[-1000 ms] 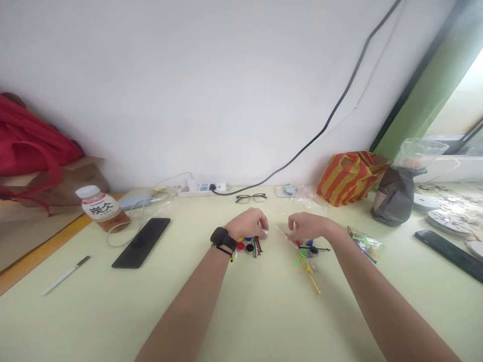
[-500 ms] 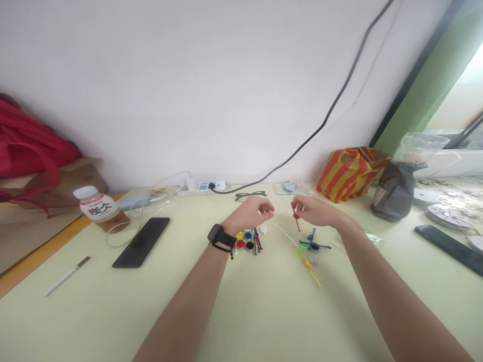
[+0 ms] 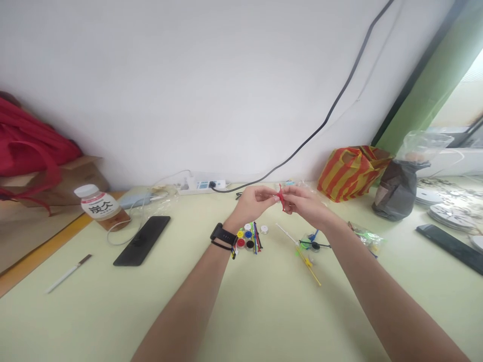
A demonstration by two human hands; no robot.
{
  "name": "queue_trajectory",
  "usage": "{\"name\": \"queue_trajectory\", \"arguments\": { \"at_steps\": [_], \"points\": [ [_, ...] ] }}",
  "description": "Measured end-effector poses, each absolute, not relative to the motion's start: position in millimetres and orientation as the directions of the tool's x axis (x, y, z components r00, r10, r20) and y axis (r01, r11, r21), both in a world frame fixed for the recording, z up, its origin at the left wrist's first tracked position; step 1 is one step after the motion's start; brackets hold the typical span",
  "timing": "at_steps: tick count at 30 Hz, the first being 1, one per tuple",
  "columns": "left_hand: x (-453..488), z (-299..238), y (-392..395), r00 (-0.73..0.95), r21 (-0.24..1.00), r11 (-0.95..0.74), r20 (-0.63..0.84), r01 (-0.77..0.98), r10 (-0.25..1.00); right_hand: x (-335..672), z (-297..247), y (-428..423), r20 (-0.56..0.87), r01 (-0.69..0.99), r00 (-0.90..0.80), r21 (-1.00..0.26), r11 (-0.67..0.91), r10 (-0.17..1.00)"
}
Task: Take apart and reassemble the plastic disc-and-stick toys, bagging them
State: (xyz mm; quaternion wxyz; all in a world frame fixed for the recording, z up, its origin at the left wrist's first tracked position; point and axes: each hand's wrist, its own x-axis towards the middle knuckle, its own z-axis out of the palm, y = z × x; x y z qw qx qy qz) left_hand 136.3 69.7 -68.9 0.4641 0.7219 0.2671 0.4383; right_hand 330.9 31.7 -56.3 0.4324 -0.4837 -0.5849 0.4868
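Note:
My left hand (image 3: 254, 202) and my right hand (image 3: 304, 203) meet in the air above the pale table (image 3: 241, 311), fingertips pinched together on a small red plastic piece (image 3: 281, 196). A black watch (image 3: 223, 235) sits on my left wrist. Below the hands lie several small coloured discs and sticks (image 3: 249, 239), a white disc (image 3: 264, 229), a thin white stick (image 3: 286, 233), a yellow stick (image 3: 310, 267) and a small blue, green and black assembly (image 3: 312, 244).
A bottle (image 3: 98, 208), a black phone (image 3: 142, 240) and a white pen (image 3: 67, 274) lie at left. A power strip (image 3: 202, 186) runs along the wall. At right are a striped bag (image 3: 350, 173), a dark bag (image 3: 396, 193), a clear packet (image 3: 366, 237) and a black remote (image 3: 451, 247).
Both hands rose from the table. The right hand picked up the red piece, and the hands came together so both now pinch it.

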Motion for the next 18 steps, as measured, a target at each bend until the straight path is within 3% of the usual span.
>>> {"name": "queue_trajectory", "arguments": {
  "at_steps": [5,10,18],
  "points": [
    [137,-65,66,0.469,0.883,-0.469,0.421,-0.016,0.777,331,-55,31,0.043,0.004,-0.198,-0.999,0.045,0.979],
    [139,-65,65,0.508,0.859,-0.512,0.456,-0.035,0.731,331,-53,28,0.051,0.051,-0.242,-0.997,0.065,0.969],
    [139,-62,56,0.587,0.795,-0.597,0.434,0.106,0.683,330,-60,30,-0.064,0.081,-0.270,-0.996,-0.043,0.961]
  ]
}}
